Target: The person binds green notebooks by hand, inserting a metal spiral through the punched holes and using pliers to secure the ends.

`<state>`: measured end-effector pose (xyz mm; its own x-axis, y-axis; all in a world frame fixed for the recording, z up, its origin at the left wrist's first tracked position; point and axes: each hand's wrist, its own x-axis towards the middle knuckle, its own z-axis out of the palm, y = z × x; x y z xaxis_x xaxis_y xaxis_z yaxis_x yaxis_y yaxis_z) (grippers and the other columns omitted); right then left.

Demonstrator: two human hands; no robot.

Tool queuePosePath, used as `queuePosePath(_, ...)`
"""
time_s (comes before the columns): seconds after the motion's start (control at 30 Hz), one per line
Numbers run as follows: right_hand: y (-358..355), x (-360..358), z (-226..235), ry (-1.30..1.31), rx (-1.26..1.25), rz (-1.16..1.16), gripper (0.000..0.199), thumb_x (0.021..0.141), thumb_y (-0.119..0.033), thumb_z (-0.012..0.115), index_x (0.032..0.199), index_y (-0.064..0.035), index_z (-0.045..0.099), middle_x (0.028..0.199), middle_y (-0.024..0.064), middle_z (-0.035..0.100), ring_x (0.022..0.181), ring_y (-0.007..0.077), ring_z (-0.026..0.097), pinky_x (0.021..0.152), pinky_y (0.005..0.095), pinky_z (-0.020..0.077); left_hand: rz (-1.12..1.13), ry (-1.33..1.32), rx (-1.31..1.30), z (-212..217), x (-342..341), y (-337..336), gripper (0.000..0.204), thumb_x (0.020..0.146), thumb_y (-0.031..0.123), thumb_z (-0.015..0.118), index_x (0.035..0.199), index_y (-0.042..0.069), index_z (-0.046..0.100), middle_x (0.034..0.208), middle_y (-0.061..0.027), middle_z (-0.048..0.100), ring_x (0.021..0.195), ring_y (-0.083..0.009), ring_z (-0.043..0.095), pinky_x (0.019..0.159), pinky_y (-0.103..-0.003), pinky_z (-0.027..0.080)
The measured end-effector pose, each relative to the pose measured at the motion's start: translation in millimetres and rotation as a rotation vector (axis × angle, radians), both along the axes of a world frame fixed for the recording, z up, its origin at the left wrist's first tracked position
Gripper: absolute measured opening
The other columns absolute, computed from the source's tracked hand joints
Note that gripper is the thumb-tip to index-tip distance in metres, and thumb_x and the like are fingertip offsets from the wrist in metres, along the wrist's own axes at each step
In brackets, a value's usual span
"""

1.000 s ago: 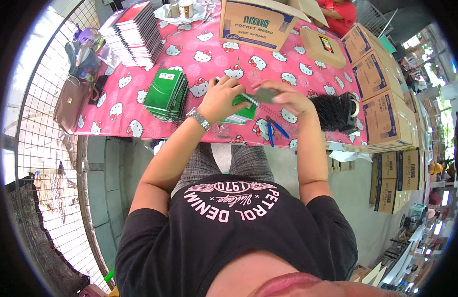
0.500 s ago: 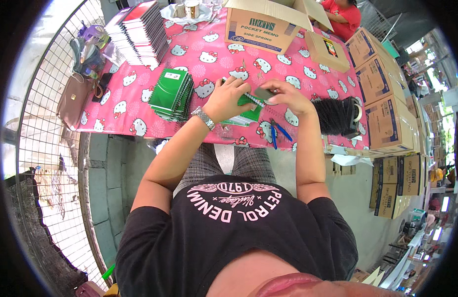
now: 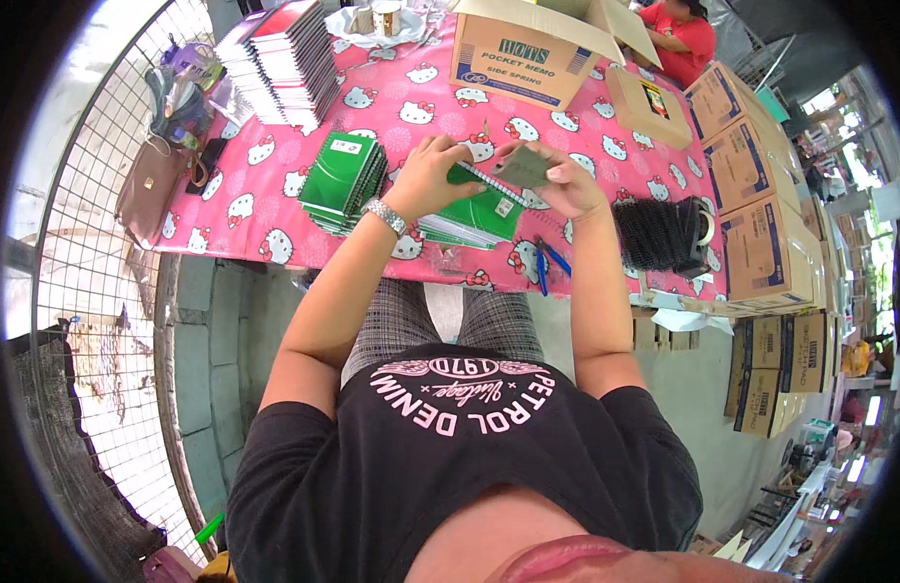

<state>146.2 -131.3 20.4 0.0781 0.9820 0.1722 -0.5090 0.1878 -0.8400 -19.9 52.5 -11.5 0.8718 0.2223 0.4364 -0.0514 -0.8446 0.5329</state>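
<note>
A green-covered spiral notebook (image 3: pixel 484 216) lies on top of a few others in front of me, its coil along the far edge. My left hand (image 3: pixel 429 183) grips its left end, thumb on the cover and fingers over the far side. In my right hand (image 3: pixel 570 185) is a small grey flat plate (image 3: pixel 526 168), pinched between thumb and fingers just beyond the coil's right part. What the plate is made of, I cannot tell. Blue-handled pliers (image 3: pixel 551 260) lie near the table's front edge, below my right hand.
Green notebooks (image 3: pixel 341 180) are piled to the left, with taller notebook stacks (image 3: pixel 280 68) behind. Black binding coils (image 3: pixel 654 233) lie at right beside a tape roll. An open carton (image 3: pixel 518 63) stands at the back; more cartons (image 3: pixel 761 248) line the right. A person in red (image 3: pixel 678 44) sits beyond.
My right hand has turned and lifted slightly, so the grey plate shows its broad face. My left hand has shifted a little left, uncovering more of the notebook and coil.
</note>
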Motion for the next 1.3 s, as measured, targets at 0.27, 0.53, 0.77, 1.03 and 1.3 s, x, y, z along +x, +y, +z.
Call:
queuePosePath(0.27, 13, 9, -7, -0.332, -0.038, -0.044, 0.045, 0.077, -0.022, 0.067, 0.118, -0.0035, 0.062, 0.122, 0.0078, 0.06, 0.11, 0.019, 0.057, 0.099, 0.0335, 0.041, -0.089, 0.116, -0.552, 0, 2, 4, 0.032, 0.078, 0.016, 0.08, 0.1, 0.003, 0.06, 0.085, -0.0048, 0.063, 0.071, -0.0115, 0.058, 0.063, -0.027, 0.048)
queuePosePath(0.53, -39, 65, -145, -1.431, -0.952, -0.701, 0.047, 0.075, -0.04, 0.077, 0.11, -0.01, 0.07, 0.118, 0.0169, 0.064, 0.114, 0.0342, 0.057, 0.1, 0.0477, 0.0407, 0.022, -0.054, -0.702, -15, 8, -6, 0.025, 0.085, 0.013, 0.073, 0.102, 0.0, 0.061, 0.077, -0.0071, 0.064, 0.064, -0.0112, 0.06, 0.061, -0.027, 0.052)
queuePosePath(0.77, -109, -49, -178, -1.683, -0.696, -1.074, 0.058, 0.081, -0.04, 0.071, 0.125, -0.0058, 0.058, 0.137, 0.0245, 0.047, 0.129, 0.0439, 0.041, 0.108, 0.0517, 0.033, 0.224, -0.069, -0.672, -21, -8, -17, 0.022, 0.092, 0.018, 0.066, 0.105, 0.001, 0.059, 0.069, -0.0075, 0.058, 0.059, -0.0128, 0.06, 0.054, -0.028, 0.052)
queuePosePath(1.03, -113, -70, -143, -1.408, -0.493, -1.215, 0.052, 0.079, -0.022, 0.074, 0.124, -0.0027, 0.057, 0.117, 0.0195, 0.059, 0.109, 0.0371, 0.056, 0.095, 0.0468, 0.043, 0.187, -0.08, -0.6, -26, -5, -18, 0.026, 0.092, 0.016, 0.066, 0.112, 0.001, 0.059, 0.07, -0.0063, 0.056, 0.061, -0.0088, 0.058, 0.053, -0.026, 0.053)
queuePosePath(1.3, -28, -105, -30, -1.435, -0.082, -1.03, 0.056, 0.08, -0.024, 0.073, 0.129, -0.006, 0.054, 0.125, 0.0136, 0.056, 0.114, 0.0318, 0.051, 0.098, 0.0438, 0.0383, 0.176, -0.132, -0.59, -32, -7, -22, 0.02, 0.091, 0.012, 0.067, 0.107, 0.001, 0.063, 0.078, -0.0067, 0.065, 0.064, -0.008, 0.06, 0.054, -0.025, 0.054)
